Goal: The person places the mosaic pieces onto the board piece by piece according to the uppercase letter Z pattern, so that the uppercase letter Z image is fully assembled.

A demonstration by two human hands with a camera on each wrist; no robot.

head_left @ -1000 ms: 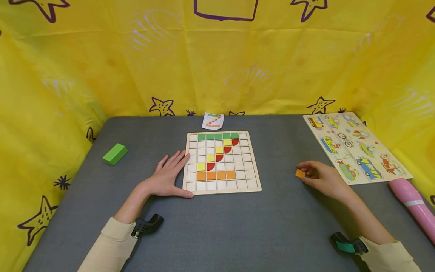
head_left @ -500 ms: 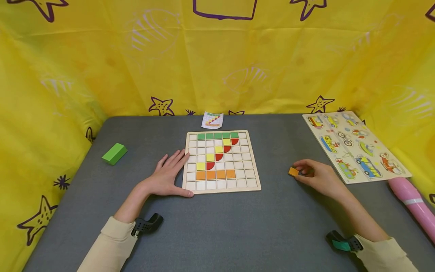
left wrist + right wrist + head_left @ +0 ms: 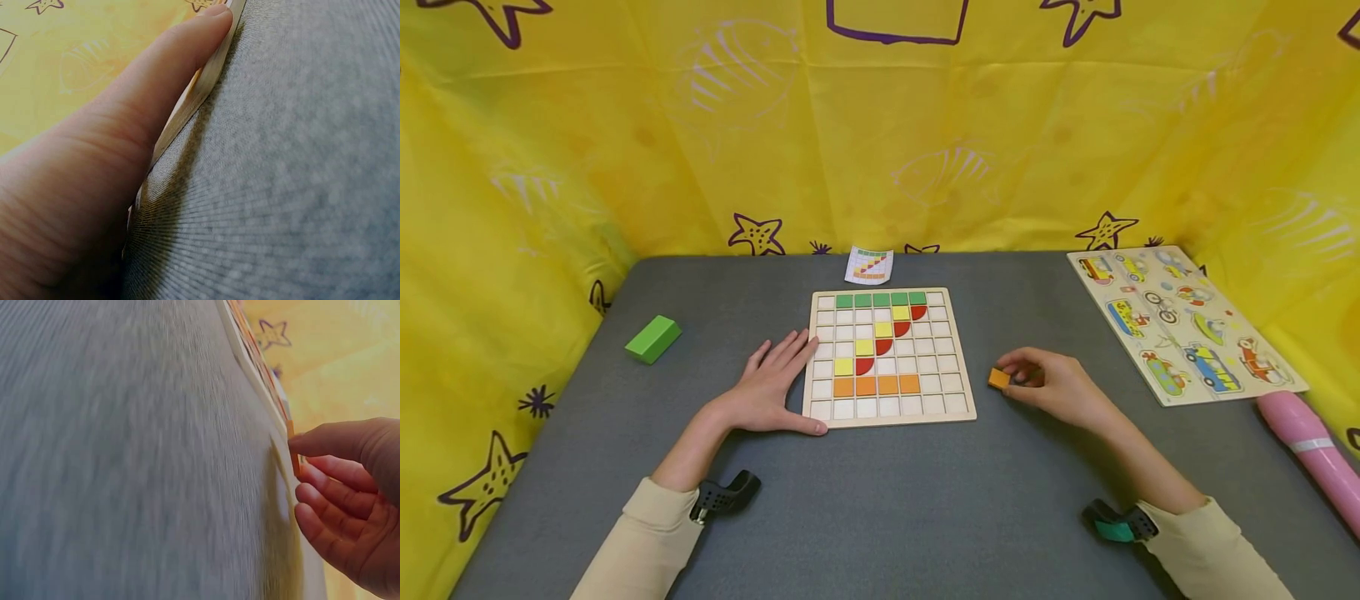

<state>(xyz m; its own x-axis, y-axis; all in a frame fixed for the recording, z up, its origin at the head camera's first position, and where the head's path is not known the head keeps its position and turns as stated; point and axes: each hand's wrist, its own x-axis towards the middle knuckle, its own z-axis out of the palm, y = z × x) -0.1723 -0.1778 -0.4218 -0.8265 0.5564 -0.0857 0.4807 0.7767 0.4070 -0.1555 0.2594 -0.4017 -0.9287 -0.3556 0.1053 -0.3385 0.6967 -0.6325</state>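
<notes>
In the head view a wooden grid board (image 3: pixel 942 407) lies mid-table, with green, yellow, red and orange tiles set in its cells. The orange ones form a row of several near the bottom. My left hand (image 3: pixel 767 392) rests spread at the board's left side, fingers over its edge; in the left wrist view the thumb (image 3: pixel 169 62) lies along the board's rim (image 3: pixel 215 65). Between thumb and fingers my right hand (image 3: pixel 1056 383) pinches an orange square tile (image 3: pixel 998 378), just right of the board. The right wrist view shows that tile (image 3: pixel 294 450) edge-on.
Behind the board lies a small paper card (image 3: pixel 869 266) printed with a coloured grid pattern. A green block (image 3: pixel 653 340) is at the left. On the right are a wooden picture puzzle (image 3: pixel 1183 329) and a pink cylindrical object (image 3: pixel 1311 446). Yellow cloth (image 3: pixel 880 167) hangs around the table.
My right hand has moved left across the table towards the board, carrying the orange tile. The left hand and the board have stayed in place.
</notes>
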